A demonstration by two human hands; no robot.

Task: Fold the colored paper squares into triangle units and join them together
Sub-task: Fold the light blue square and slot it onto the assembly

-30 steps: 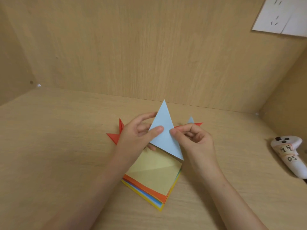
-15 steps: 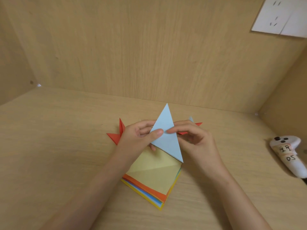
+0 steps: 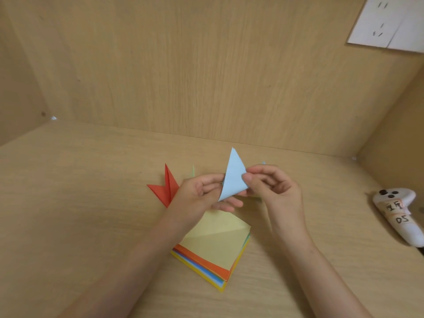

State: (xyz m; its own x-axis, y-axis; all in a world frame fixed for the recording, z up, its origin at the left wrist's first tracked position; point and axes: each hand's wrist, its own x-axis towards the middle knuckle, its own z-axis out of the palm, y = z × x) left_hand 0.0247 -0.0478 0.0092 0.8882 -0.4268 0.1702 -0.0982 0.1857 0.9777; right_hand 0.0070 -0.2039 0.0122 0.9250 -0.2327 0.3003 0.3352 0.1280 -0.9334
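- Left hand (image 3: 202,191): fingers curled, holding the left edge of the light blue paper triangle (image 3: 232,177); the exact contact is hidden behind the paper.
- Right hand (image 3: 273,191): thumb and forefinger pinch the triangle's right edge; the other fingers are curled.
- Light blue paper triangle: held between the two hands above the worktop (image 3: 80,203), apex pointing away from the person, surface bowed.
- Stack of coloured paper squares (image 3: 218,246): flat on the worktop below the hands, partly under the left wrist; the top sheet is pale yellow and creased.
- Red folded unit (image 3: 164,189): on the worktop just left of the left hand, partly hidden by it.
- White controller (image 3: 397,210): well apart, right of the right hand.
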